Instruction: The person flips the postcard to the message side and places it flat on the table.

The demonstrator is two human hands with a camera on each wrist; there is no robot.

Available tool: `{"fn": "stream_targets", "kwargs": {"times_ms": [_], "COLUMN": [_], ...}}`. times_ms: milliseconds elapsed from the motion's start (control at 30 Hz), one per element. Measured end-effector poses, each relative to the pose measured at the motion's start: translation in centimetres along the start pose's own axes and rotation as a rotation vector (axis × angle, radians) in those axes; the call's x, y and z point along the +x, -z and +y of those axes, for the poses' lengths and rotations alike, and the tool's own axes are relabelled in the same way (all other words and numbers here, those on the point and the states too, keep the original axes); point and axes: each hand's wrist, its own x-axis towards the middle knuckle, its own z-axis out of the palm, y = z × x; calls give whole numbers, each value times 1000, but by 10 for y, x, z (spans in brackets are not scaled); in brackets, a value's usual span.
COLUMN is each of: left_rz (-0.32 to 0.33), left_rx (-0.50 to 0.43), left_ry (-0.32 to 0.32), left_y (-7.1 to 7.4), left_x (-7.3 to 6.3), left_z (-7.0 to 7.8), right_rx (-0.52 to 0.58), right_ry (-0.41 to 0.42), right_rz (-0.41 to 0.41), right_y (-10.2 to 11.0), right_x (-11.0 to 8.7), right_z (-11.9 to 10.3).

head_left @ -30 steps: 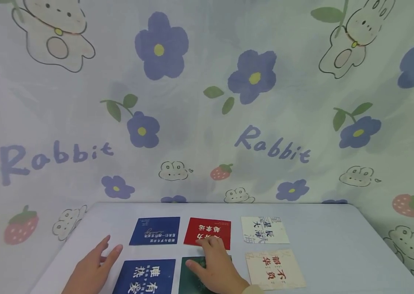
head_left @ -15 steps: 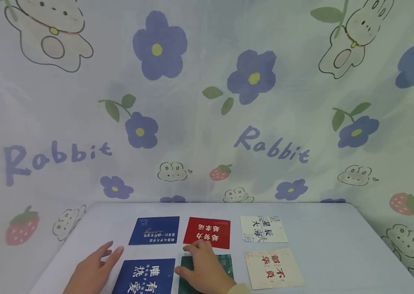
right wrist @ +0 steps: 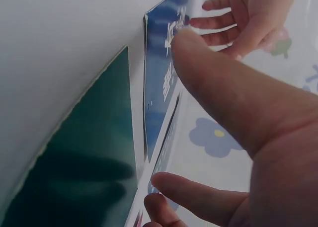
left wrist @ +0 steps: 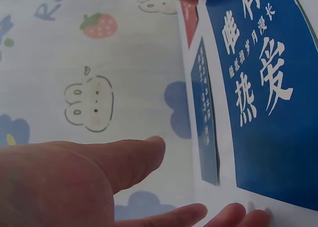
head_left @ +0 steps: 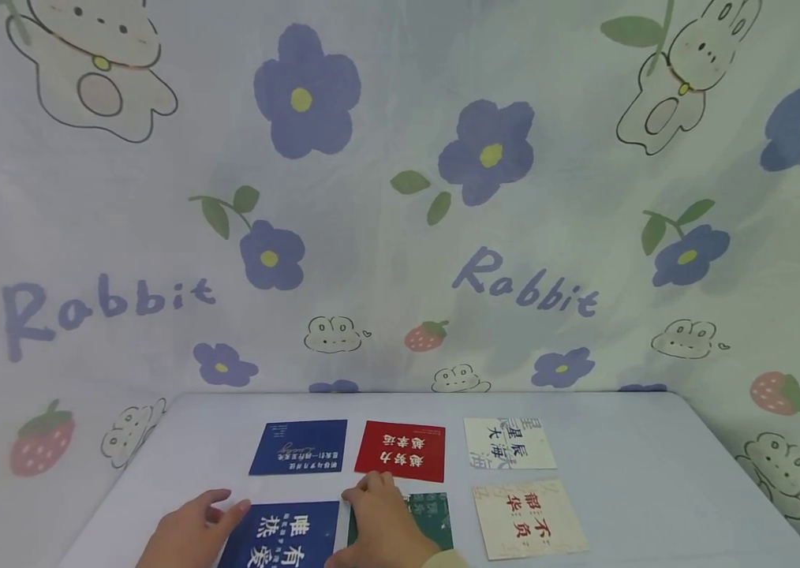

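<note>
My left hand [head_left: 190, 532] is beside the left edge of the near blue card [head_left: 282, 532], its thumb tip overlapping that edge in the head view. In the left wrist view the thumb and fingers are spread, with the blue card [left wrist: 268, 137] to the right of the fingertips. Over the left part of a green card [head_left: 435, 517] hovers my right hand [head_left: 382, 525], fingertips near the gap toward the blue card. The right wrist view has its thumb extended and no card between thumb and fingers, the green card [right wrist: 94, 152] lying below.
Behind lie another blue card [head_left: 298, 447] and a red card [head_left: 400, 450]. Farther right are a white card [head_left: 510, 443] and a cream card [head_left: 529, 521] with red characters. A patterned curtain [head_left: 386, 197] hangs behind the white table [head_left: 656, 473].
The right hand has moved left and back toward the body, from over the red and green cards to the green card's left side. The left hand has shifted right, up to the near blue card.
</note>
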Motion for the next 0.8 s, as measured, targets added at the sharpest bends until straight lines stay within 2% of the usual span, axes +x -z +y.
{"fn": "stream_targets", "kwargs": {"times_ms": [133, 300, 500, 667, 800], "left_rz": [7, 10, 14, 28, 33], "left_rx": [13, 40, 50, 66, 40], "left_ry": [0, -36, -67, -57, -27], "left_y": [-3, -5, -9, -11, -11], "left_x": [-1, -3, -5, -6, -6], "left_z": [1, 2, 2, 3, 5], "right_rx": [-91, -176, -180, -151, -105], "right_ry": [29, 55, 53, 48, 24], "right_rz": [-9, -5, 16, 20, 11], "right_y": [-2, -7, -11, -11, -13], "right_x": [1, 1, 0, 0, 0], "right_z": [-3, -4, -4, -6, -9]}}
